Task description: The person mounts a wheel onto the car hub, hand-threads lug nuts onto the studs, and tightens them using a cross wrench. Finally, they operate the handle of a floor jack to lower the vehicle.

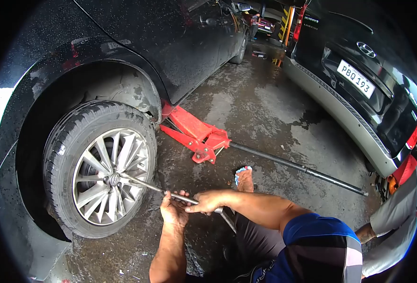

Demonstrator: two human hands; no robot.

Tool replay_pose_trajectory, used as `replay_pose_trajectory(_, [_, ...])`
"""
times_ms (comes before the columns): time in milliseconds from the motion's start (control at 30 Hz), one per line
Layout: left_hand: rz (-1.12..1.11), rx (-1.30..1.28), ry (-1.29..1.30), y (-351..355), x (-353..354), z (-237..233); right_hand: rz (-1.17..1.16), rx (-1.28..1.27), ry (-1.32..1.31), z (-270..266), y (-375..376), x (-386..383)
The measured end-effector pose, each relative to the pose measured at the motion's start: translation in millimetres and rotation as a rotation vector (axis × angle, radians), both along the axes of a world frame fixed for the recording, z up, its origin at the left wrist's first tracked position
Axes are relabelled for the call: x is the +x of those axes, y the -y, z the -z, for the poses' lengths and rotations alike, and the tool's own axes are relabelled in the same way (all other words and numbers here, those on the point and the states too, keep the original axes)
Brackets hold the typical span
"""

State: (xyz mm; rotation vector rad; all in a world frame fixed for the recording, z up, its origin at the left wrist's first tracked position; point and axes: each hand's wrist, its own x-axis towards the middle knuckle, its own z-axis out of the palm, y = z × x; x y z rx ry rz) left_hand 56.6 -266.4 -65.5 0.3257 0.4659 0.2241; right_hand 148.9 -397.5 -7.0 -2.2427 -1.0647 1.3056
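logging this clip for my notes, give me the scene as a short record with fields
place: wet concrete floor between two cars
left hand: cupped around the wrench shaft
right hand: grips the wrench just behind the left hand
wrench tip: at a nut beside the hub of the wheel
wheel: alloy, on the black car
jack: red, under the black car's sill, long handle lying out to the right
second car: plate PBQ 193
other person: grey sleeve at the right edge
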Motion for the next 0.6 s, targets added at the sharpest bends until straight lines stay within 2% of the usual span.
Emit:
replay_pose_trajectory(67, [-0.013, 0.007, 0.058, 7, -6, -7, 0.013, 0.105, -0.035, 7, -4, 0])
replay_pose_trajectory(100, [-0.024, 0.013, 0.111, 8, -9, -7, 0.116, 0.108, -0.093, 11, -14, 3])
replay_pose_trajectory(133, [0.294, 0.192, 0.407, -4, -9, 37, 0.220, 0.112, -0.152, 15, -22, 6])
replay_pose_trajectory(167, [0.263, -0.025, 0.414, 6, -6, 70, 0.240, 0.172, -0.241, 14, -26, 11])
replay_pose_trajectory(200, [0.231, -0.241, 0.418, 22, -3, 86, 0.369, 0.136, -0.281, 19, -36, 7])
replay_pose_trajectory(267, [0.203, -0.005, 0.098, 70, -22, 11, 0.274, 0.224, -0.200, 36, -57, 8])
replay_pose_trajectory(300, [0.249, -0.078, 0.055, 80, -25, -4, 0.245, 0.245, -0.109, 28, -62, 7])
replay_pose_trajectory(333, [0.249, -0.085, 0.050, 80, -22, 1, 0.331, 0.252, -0.209, 20, -63, 3])
replay_pose_trajectory(400, [0.235, -0.182, 0.216, 74, -19, 16, 0.050, 0.233, 0.221, 5, -66, 9])
replay_pose_trajectory(433, [0.181, -0.116, 0.275, 74, -20, 8, 0.059, 0.154, 0.451, -27, -58, -3])
replay_pose_trajectory(467, [0.100, -0.139, 0.288, 71, -16, 1, 0.150, 0.251, 0.412, -53, -56, -10])
replay_pose_trajectory(500, [0.192, -0.249, 0.383, 61, -11, 25, 0.307, 0.401, 0.347, -65, -51, -20])
replay_pose_trajectory(533, [0.279, -0.356, 0.482, 51, -10, 52, 0.238, 0.889, 0.750, -34, -50, -17])
replay_pose_trajectory(567, [0.144, -0.228, 0.347, 56, -10, 33, 0.148, 1.224, 0.995, -42, -55, -17])
replay_pose_trajectory(600, [0.015, -0.109, 0.204, 62, -8, 13, 0.108, 1.238, 1.077, -32, -59, -16])
